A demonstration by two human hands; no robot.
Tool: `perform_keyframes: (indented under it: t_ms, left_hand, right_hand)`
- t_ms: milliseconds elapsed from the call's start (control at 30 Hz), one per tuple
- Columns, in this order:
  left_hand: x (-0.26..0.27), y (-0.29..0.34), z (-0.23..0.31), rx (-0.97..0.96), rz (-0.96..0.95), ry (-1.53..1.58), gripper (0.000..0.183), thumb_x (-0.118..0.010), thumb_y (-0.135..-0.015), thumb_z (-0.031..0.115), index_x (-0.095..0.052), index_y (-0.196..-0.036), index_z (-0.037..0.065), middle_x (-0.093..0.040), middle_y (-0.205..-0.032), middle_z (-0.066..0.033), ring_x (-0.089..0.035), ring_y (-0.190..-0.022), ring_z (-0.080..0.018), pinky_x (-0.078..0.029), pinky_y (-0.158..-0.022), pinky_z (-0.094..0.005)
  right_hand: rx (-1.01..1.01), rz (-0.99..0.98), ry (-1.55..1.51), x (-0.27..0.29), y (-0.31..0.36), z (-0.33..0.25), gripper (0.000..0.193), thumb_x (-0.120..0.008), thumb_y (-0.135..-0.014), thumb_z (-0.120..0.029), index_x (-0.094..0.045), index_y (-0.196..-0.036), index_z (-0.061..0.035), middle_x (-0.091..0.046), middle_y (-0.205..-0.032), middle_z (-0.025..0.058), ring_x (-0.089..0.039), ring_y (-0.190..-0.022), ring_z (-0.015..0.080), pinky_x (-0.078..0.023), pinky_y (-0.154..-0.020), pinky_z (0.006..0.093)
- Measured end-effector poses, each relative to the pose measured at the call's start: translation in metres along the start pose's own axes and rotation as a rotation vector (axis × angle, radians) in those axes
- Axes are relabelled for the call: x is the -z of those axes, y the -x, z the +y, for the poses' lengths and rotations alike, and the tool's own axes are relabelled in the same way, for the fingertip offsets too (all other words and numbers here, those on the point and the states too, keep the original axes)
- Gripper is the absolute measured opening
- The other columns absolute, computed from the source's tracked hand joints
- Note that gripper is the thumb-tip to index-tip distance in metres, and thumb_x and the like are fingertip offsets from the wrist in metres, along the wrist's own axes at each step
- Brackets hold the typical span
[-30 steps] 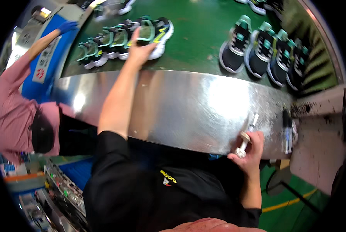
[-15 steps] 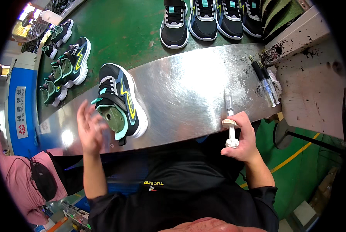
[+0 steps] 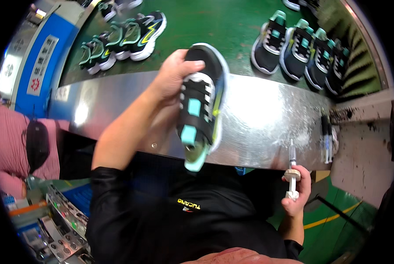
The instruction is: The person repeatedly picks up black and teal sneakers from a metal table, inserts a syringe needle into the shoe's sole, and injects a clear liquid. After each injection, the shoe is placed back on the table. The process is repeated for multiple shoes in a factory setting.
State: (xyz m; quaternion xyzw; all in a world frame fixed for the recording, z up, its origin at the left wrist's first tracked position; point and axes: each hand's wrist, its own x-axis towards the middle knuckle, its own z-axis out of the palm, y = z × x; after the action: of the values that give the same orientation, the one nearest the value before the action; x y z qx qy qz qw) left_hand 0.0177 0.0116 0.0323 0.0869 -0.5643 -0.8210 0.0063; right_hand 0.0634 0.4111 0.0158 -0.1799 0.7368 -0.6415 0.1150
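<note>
Around the toe end of a black sneaker point(image 3: 197, 94) with teal tabs and a white sole, my left hand point(image 3: 169, 78) is closed, its thumb over the upper. The shoe is tilted above the metal ledge, toe away from me, with its teal-lined heel toward me. My right hand point(image 3: 303, 187) grips a syringe point(image 3: 292, 155) with a round beige collar and a white wad at its plunger end. The syringe's tip points away from me, over the near edge of the ledge and apart from the shoe.
A bare metal ledge point(image 3: 249, 127) runs along the green work surface point(image 3: 206, 22). Several sneakers point(image 3: 146, 37) stand at the far left, and more sneakers point(image 3: 300, 53) at the right. Black-ended syringes point(image 3: 326, 136) lie by the worn machine wall point(image 3: 359, 145). A person in pink point(image 3: 12, 141) is at left.
My left hand, open beside the shoe before, now grips its toe and has lifted and turned it. The view has shifted; my right hand still holds the syringe.
</note>
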Motion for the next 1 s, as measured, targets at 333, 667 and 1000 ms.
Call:
perform_keyframes:
  t_ms: [333, 667, 1000]
  left_hand:
    - [-0.012, 0.056, -0.019, -0.200, -0.156, 0.513, 0.050, -0.065, -0.071, -0.002, -0.051, -0.119, 0.001, -0.062, -0.107, -0.0124, -0.061, -0.097, -0.0225, -0.049, -0.089, -0.0367]
    - [-0.015, 0.070, -0.015, -0.139, -0.183, 0.377, 0.069, -0.080, -0.055, 0.004, -0.052, -0.117, 0.001, -0.060, -0.109, -0.0111, -0.059, -0.103, -0.0205, -0.047, -0.090, -0.0333]
    - [-0.015, 0.073, -0.014, -0.201, -0.239, 0.356, 0.066, -0.082, -0.055, 0.003, -0.054, -0.115, 0.001, -0.060, -0.109, -0.0113, -0.058, -0.103, -0.0196, -0.046, -0.090, -0.0327]
  right_hand:
    - [0.191, -0.441, -0.585, -0.057, -0.079, -0.067, 0.082, -0.056, -0.063, -0.080, -0.045, -0.106, -0.0112, -0.061, -0.072, 0.0131, -0.048, -0.080, 0.0248, -0.036, -0.081, 0.0398]
    - [0.121, -0.622, -0.802, -0.096, -0.105, -0.098, 0.070, -0.060, -0.070, -0.072, -0.049, -0.105, -0.0123, -0.064, -0.077, 0.0151, -0.046, -0.088, 0.0267, -0.035, -0.082, 0.0397]
    - [0.053, -0.593, -0.733, -0.103, -0.105, -0.106, 0.072, -0.059, -0.069, -0.074, -0.050, -0.105, -0.0118, -0.064, -0.077, 0.0147, -0.046, -0.086, 0.0250, -0.034, -0.081, 0.0396]
